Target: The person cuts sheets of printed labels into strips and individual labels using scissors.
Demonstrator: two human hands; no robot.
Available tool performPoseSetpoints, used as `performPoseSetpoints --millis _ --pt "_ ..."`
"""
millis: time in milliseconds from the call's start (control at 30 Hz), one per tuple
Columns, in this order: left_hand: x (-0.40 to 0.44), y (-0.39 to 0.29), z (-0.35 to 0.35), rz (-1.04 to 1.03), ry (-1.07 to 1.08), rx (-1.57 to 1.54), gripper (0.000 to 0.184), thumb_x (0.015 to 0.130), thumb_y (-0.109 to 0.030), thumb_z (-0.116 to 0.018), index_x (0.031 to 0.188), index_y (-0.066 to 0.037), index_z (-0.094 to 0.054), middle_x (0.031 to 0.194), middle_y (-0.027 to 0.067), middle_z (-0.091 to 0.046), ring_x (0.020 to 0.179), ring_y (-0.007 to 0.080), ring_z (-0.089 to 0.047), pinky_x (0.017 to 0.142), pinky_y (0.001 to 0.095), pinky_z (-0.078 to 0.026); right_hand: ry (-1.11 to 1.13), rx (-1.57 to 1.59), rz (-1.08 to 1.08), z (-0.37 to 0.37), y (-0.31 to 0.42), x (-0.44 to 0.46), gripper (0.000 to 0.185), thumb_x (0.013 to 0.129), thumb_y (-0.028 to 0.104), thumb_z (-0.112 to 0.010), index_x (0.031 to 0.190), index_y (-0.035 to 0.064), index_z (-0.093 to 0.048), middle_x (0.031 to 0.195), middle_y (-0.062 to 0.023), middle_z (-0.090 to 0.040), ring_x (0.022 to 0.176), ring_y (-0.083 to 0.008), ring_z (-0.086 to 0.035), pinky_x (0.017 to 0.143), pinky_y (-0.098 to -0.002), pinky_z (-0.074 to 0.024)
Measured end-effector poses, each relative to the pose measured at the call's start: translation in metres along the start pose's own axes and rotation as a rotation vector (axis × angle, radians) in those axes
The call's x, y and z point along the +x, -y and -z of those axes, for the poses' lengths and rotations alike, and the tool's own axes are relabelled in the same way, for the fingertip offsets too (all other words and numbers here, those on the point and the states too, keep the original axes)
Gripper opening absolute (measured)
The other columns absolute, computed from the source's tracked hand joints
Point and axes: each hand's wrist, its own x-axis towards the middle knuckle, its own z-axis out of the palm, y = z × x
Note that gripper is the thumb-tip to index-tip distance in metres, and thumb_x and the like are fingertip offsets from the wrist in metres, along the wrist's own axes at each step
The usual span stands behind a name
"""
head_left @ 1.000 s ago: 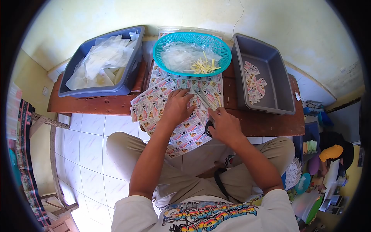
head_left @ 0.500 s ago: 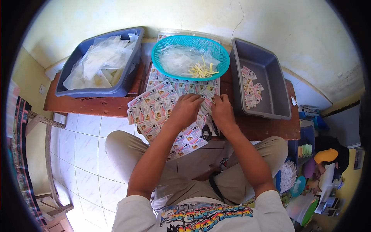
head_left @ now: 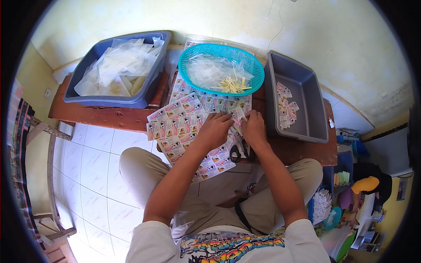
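Note:
Between my two hands is a small printed label [head_left: 237, 115], cut from paper with pink and brown pictures. My left hand [head_left: 215, 129] pinches its left side with bent fingers. On its other side, my right hand [head_left: 254, 128] grips the edge between thumb and fingers. Black-handled scissors [head_left: 235, 154] lie just below, between my wrists, with their blades partly hidden near my right hand. Under my left forearm spread uncut sheets of the same labels [head_left: 177, 127], overlapping the table edge and hanging toward my lap.
A turquoise basket [head_left: 180, 72] behind my hands holds clear plastic bags and yellow strips. To the left, a blue-grey tub [head_left: 147, 94] contains translucent bags. The grey tub [head_left: 309, 87] on the right has cut labels [head_left: 287, 105] inside. Another person [head_left: 368, 184] bends at far right.
The label between my hands shows more fully now, and my fingers have shifted slightly around it. The whole view has moved a little; the tubs and basket stay put.

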Motion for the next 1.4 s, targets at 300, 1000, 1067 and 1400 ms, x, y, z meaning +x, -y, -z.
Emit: performPoseSetpoints --millis 300,1000,1067,1400 --pt "-0.001 -0.011 0.027 0.032 -0.077 -0.069 0.054 0.091 -0.018 -0.081 0.142 -0.009 -0.065 0.148 0.0161 -0.063 0.137 0.0366 -0.059 0.117 0.0491 -0.045 0.010 0.280 -0.056 0.026 0.014 0.001 0.017 0.096 0.009 -0.074 0.104 -0.0029 -0.066 0.091 -0.0219 -0.075 0.088 -0.0405 -0.076 0.080 -0.0489 -0.0580" --pt "-0.019 -0.049 0.068 0.295 -0.463 -0.888 0.041 0.098 0.005 -0.074 0.139 -0.002 -0.069 0.139 0.0152 -0.068 0.111 0.0166 -0.073 0.097 0.0312 -0.062 0.180 0.924 -0.150 0.067 0.072 -0.029 0.016 0.102 0.012 -0.074 0.111 0.0004 -0.066 0.094 -0.0063 -0.075 0.078 -0.0095 -0.072 0.061 -0.0263 -0.0551" --pt "-0.020 -0.050 0.069 0.339 -0.485 -1.034 0.041 0.099 0.006 -0.074 0.139 0.000 -0.068 0.137 0.0154 -0.069 0.110 0.0169 -0.074 0.096 0.0307 -0.062 0.183 0.952 -0.137 0.065 0.072 -0.030 0.016 0.103 0.011 -0.074 0.111 0.0004 -0.066 0.094 -0.0065 -0.075 0.077 -0.0096 -0.072 0.061 -0.0262 -0.0550" --pt "-0.024 -0.060 0.073 0.480 -0.424 -1.108 0.045 0.101 0.001 -0.075 0.144 0.002 -0.062 0.115 0.0117 -0.078 0.105 0.0146 -0.074 0.093 0.0318 -0.062 0.202 0.961 -0.146 0.064 0.068 -0.044 0.019 0.102 0.012 -0.074 0.113 -0.0010 -0.065 0.094 -0.0077 -0.075 0.079 -0.0112 -0.074 0.062 -0.0268 -0.0563"
